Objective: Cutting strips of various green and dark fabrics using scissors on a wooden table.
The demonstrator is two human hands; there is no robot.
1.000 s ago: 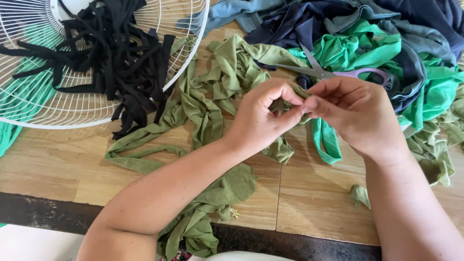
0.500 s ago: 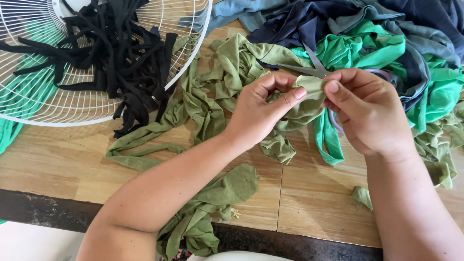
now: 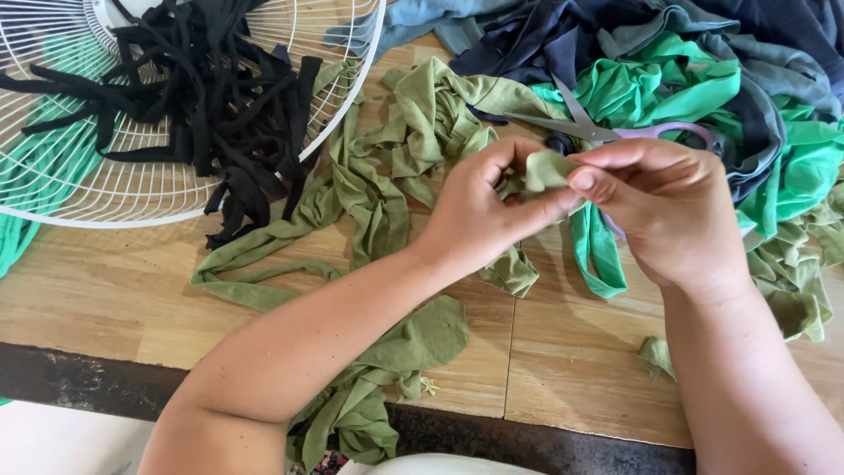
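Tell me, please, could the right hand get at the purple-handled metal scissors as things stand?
Probably yes: the scissors lie uncovered on the cloth just beyond the right hand, but its fingers now pinch an olive-green fabric strip.

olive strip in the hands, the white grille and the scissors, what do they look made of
Olive strip, pinched between the left hand and right hand: soft matte knit cloth, probably jersey, since it drapes limp and its edges curl.
White grille: thin wire with a smooth white coating, likely painted or coated metal.
Scissors: dull grey metal blades; the lilac handle looks like plastic.
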